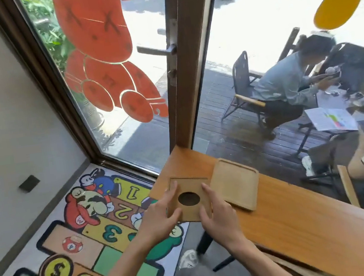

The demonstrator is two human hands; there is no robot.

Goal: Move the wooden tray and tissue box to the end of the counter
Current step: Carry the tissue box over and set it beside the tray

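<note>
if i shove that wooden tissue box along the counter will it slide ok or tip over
The tissue box looks like stiff wood, squat with a flat top, so it probably slides rather than tips. The counter looks smooth, likely little drag. It sits near the counter's edge, so a sideways shove might send it off.

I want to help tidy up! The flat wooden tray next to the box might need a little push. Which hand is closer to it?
Probably the right hand. It rests on the tissue box on the side next to the wooden tray. The left hand is on the box's far side, so it would have to cross over.
</note>
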